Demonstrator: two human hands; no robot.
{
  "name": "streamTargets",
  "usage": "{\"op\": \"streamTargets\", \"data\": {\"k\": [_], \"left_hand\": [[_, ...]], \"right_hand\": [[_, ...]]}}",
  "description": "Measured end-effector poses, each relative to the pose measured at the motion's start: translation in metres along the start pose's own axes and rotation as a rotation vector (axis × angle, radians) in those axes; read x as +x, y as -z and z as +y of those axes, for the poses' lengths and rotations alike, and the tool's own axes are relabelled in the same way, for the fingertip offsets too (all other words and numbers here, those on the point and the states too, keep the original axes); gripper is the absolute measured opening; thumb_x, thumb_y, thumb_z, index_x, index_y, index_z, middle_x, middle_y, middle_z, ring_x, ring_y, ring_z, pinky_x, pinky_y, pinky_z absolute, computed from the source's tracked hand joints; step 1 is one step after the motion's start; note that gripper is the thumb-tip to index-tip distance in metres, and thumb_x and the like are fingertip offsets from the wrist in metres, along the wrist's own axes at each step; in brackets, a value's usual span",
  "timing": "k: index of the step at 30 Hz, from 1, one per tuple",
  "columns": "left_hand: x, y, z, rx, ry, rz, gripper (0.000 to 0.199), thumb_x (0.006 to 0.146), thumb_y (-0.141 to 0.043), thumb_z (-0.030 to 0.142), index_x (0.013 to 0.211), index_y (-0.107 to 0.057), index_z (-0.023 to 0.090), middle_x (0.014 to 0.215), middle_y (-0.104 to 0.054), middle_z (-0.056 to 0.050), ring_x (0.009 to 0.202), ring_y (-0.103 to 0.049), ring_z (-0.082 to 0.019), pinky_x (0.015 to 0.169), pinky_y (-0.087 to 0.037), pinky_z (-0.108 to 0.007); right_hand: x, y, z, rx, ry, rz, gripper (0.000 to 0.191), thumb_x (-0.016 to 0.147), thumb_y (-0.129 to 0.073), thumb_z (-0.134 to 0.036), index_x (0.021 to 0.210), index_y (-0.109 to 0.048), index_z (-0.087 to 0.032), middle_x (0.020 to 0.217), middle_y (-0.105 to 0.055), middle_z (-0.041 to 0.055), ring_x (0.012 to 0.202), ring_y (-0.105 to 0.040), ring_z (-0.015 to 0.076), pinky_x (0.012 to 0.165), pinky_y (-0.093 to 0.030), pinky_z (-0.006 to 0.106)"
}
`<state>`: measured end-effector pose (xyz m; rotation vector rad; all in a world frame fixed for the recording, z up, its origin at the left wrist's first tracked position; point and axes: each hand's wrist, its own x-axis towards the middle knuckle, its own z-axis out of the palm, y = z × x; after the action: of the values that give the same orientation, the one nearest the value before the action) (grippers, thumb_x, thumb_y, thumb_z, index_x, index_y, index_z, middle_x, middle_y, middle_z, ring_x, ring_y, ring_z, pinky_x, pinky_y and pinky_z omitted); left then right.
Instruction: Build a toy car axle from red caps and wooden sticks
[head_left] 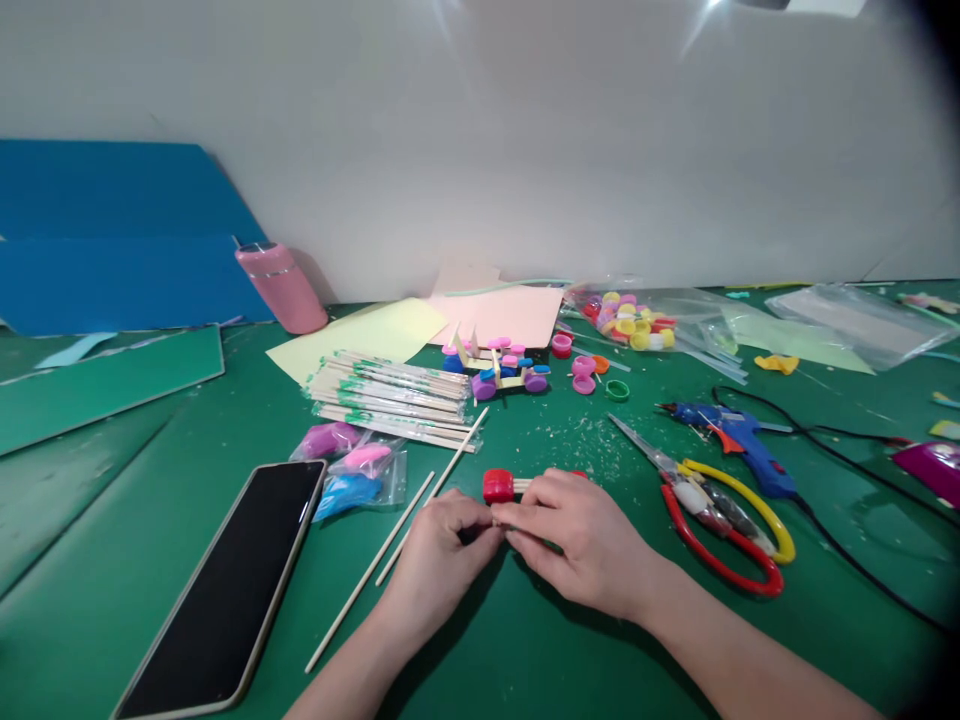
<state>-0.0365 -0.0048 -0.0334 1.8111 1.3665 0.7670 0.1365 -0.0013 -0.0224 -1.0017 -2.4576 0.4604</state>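
Observation:
My left hand (451, 545) and my right hand (581, 535) meet low over the green table, fingertips pinched together. Between them a small pale bit shows, too covered by the fingers to name. Just behind my right fingers is a red bottle cap wheel (498, 486) with thin wooden sticks (523, 486) running from it; a second red piece (580, 474) peeks out past the knuckles. Two bare wooden skewers (369, 572) lie slanting along the left side of my left hand. Whether my fingers touch the red wheeled piece is hidden.
A phone (225, 590) lies left, with bagged clay (349, 497) beside it. Wrapped chopsticks (390, 395), small toy cars (499, 370) and loose caps (583, 375) sit behind. Right are scissors (697, 500), a corded glue gun (739, 440); a pink bottle (283, 288) stands at back left.

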Motion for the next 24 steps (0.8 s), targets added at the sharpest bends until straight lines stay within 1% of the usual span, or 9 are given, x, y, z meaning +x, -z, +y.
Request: {"op": "streamTargets", "data": {"k": [3,5,7,10,13,16,20,24], "left_hand": [[-0.002,-0.001,0.002,0.042,-0.045,-0.011,0.017,0.071,-0.055,0.014,0.058,-0.066,0.016,0.055,-0.058,-0.001,0.059,-0.052,-0.015,0.057,-0.038,-0.025],[-0.003,-0.003,0.005,0.051,-0.069,-0.026,0.02,0.071,-0.053,0.012,0.055,-0.064,0.015,0.054,-0.056,-0.001,0.06,-0.05,-0.015,0.058,-0.037,-0.025],[-0.005,-0.004,0.008,0.033,-0.057,-0.031,0.022,0.07,-0.05,0.009,0.052,-0.061,0.015,0.052,-0.052,0.0,0.059,-0.048,-0.015,0.057,-0.037,-0.025],[-0.007,-0.005,0.011,-0.052,0.004,-0.042,0.022,0.068,-0.049,0.009,0.05,-0.059,0.015,0.051,-0.045,0.002,0.056,-0.045,-0.013,0.054,-0.035,-0.023],[-0.009,-0.005,0.014,-0.207,0.077,-0.099,0.021,0.072,-0.051,0.017,0.053,-0.06,0.014,0.052,-0.044,0.002,0.053,-0.041,-0.012,0.051,-0.033,-0.022],[-0.01,-0.004,0.016,-0.34,0.125,-0.176,0.026,0.076,-0.052,0.027,0.055,-0.059,0.013,0.053,-0.045,0.001,0.052,-0.039,-0.011,0.049,-0.031,-0.023],[-0.011,-0.004,0.017,-0.364,0.101,-0.189,0.027,0.075,-0.054,0.029,0.056,-0.062,0.013,0.055,-0.049,-0.001,0.055,-0.043,-0.013,0.052,-0.033,-0.024],[-0.011,-0.005,0.012,-0.353,0.089,-0.191,0.028,0.076,-0.055,0.032,0.057,-0.065,0.013,0.056,-0.053,-0.004,0.055,-0.046,-0.014,0.052,-0.035,-0.024]], "right_hand": [[0.001,-0.004,0.001,0.031,-0.027,0.054,0.025,0.088,-0.047,-0.031,0.106,-0.059,-0.02,0.085,-0.06,0.005,0.076,-0.049,0.0173,0.065,-0.036,0.029],[0.001,-0.006,0.001,0.037,-0.022,0.07,0.022,0.088,-0.047,-0.03,0.102,-0.061,-0.02,0.083,-0.061,0.0041,0.075,-0.05,0.0166,0.065,-0.036,0.028],[0.0,-0.006,0.0,0.04,0.001,0.095,0.02,0.089,-0.046,-0.028,0.095,-0.063,-0.02,0.08,-0.062,0.0032,0.073,-0.051,0.0154,0.064,-0.036,0.027],[0.0,-0.004,-0.004,0.05,0.046,0.134,0.019,0.089,-0.045,-0.024,0.087,-0.064,-0.019,0.075,-0.063,0.0024,0.069,-0.051,0.0143,0.063,-0.036,0.027],[0.0,0.001,-0.007,0.106,0.03,0.129,0.018,0.088,-0.046,-0.021,0.082,-0.063,-0.018,0.072,-0.063,0.0015,0.066,-0.052,0.0136,0.062,-0.035,0.026],[0.001,0.005,-0.008,0.214,-0.016,0.098,0.018,0.085,-0.048,-0.02,0.076,-0.063,-0.018,0.067,-0.062,0.0004,0.063,-0.052,0.0127,0.06,-0.036,0.025],[0.001,0.006,-0.006,0.33,-0.056,0.086,0.018,0.085,-0.05,-0.023,0.073,-0.063,-0.019,0.064,-0.062,-0.0008,0.061,-0.052,0.0122,0.06,-0.036,0.024],[0.001,0.004,-0.006,0.361,-0.096,0.07,0.018,0.085,-0.051,-0.027,0.074,-0.063,-0.019,0.064,-0.061,-0.001,0.06,-0.051,0.0114,0.059,-0.036,0.022]]}}
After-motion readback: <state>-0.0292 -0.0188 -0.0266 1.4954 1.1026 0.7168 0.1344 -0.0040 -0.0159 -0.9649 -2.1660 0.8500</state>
